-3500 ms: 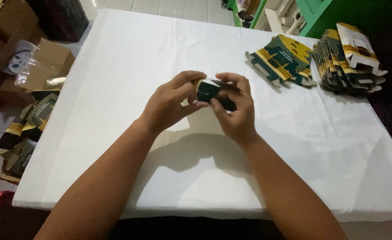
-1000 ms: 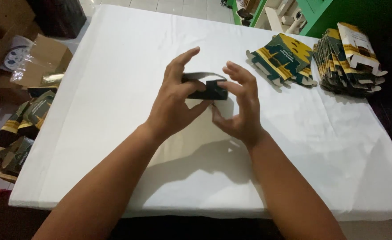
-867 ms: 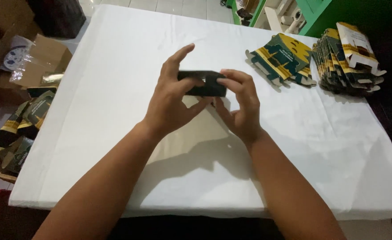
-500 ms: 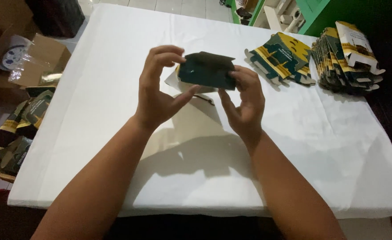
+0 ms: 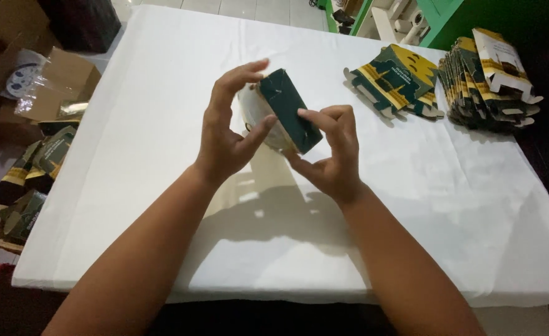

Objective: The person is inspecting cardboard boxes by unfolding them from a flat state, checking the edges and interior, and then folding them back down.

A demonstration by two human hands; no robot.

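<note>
I hold a dark green carton [image 5: 290,110] above the white table [image 5: 162,81], my left hand [image 5: 228,134] cupping its pale open end, my right hand [image 5: 330,155] pinching its lower corner.

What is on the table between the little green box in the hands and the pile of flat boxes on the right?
Only bare white tablecloth lies between the green box and the nearer pile of flat boxes, as the head view shows.
</note>
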